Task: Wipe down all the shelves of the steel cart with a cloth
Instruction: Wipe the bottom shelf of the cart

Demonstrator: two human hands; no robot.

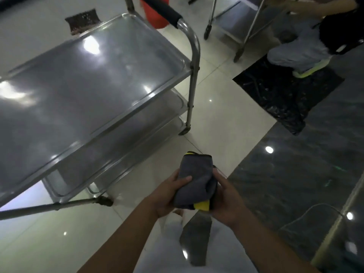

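1. One steel cart (94,79) at left: three shelves counted, stacked; one black-gripped handle (163,8) at its far end.
2. One folded grey cloth (194,180) with yellow edging, held over the floor, right of the cart and apart from it.
3. Left hand (171,196) grips the cloth, thumb on top.
4. Right hand (226,200) grips its other side, fingers curled.
5. One crouching person (299,50) beside a second cart (232,22), upper right.

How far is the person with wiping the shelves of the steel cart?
Nothing looks wiped yet. Both the left hand and right hand hold the folded grey cloth with yellow edge in front of the body, away from the three-shelf steel cart. All three shelves remain.
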